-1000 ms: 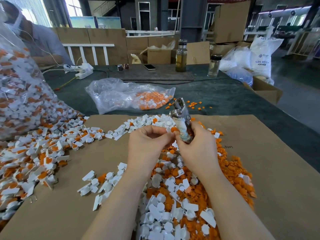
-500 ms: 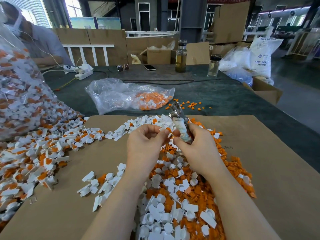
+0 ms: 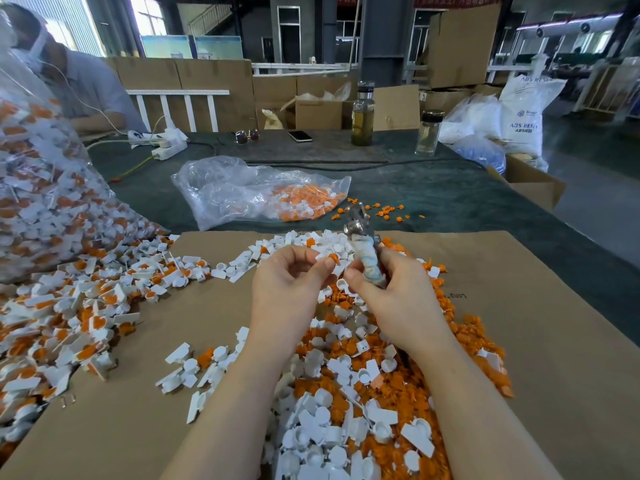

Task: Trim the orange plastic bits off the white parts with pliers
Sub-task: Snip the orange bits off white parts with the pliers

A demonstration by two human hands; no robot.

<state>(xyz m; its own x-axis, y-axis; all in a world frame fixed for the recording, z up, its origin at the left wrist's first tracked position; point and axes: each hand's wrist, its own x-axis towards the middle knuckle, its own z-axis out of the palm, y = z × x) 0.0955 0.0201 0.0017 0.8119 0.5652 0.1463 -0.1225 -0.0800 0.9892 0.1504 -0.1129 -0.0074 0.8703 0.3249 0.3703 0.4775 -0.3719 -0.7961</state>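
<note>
Our hands have drawn slightly apart: our left hand (image 3: 289,282) now pinches a white part (image 3: 329,262) with its orange bit, while our right hand (image 3: 391,292) grips the pliers (image 3: 363,247) upright.

Brown cardboard sheet (image 3: 519,323) over a dark green table (image 3: 450,195). White parts (image 3: 332,431) mixed with orange bits (image 3: 346,351) in the near heap; white-and-orange speckle across the left pile (image 3: 69,306) and inside the big clear bag (image 3: 41,202). Smaller clear bag (image 3: 249,188) showing orange and white at 1 end. Loose orange specks (image 3: 381,211) on the green. Silvery grey pliers (image 3: 360,226), handles wrapped in pale mottled tape. Small orange tip on the white part (image 3: 330,259) pinched by the left hand (image 3: 287,282). Amber liquid in 1 bottle (image 3: 363,116); second bottle (image 3: 429,133) clear, capped black. White sack (image 3: 526,112) with blue print.
</note>
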